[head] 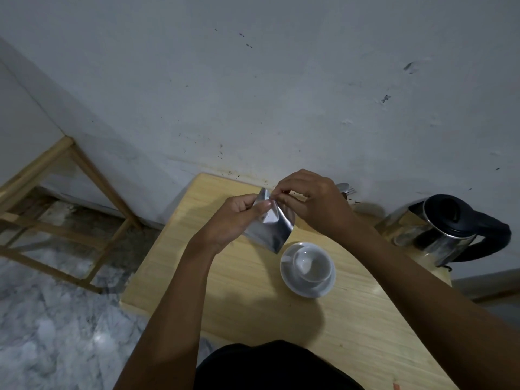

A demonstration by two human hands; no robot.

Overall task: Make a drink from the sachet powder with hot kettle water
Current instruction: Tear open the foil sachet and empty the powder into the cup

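Hands meet above a pale wooden table [253,319], both pinching a silver sachet [270,223] that hangs over the tabletop, tilted, its lower corner pointing down toward a cup [311,263]. The left hand [236,218] grips the sachet's left side, thumb pressed on the foil front and fingers curled behind it. The right hand [312,201] has thumb and forefinger closed on the top edge, the other fingers folded into the palm. The top edge looks bent between the two grips; whether it is torn cannot be told.

The cup is white and sits upright on a white saucer [298,288], just below and right of the sachet, not touching it. Something pale lies in the cup's bottom, too blurred to identify.

At the right edge of the table stands a steel kettle [439,232] with a dark lid and a dark handle facing right, well apart from the hands. Behind the right hand, against the wall [253,80], the metal ends of a fork and a spoon [344,188] show; the rest is hidden by the hand.

To the left of the table a wooden frame [70,192] stands on a marbled grey floor [42,319]. The wall is whitish with dark specks and scuffs. At the bottom edge, dark clothing [275,367] of the person fills the space between the forearms.
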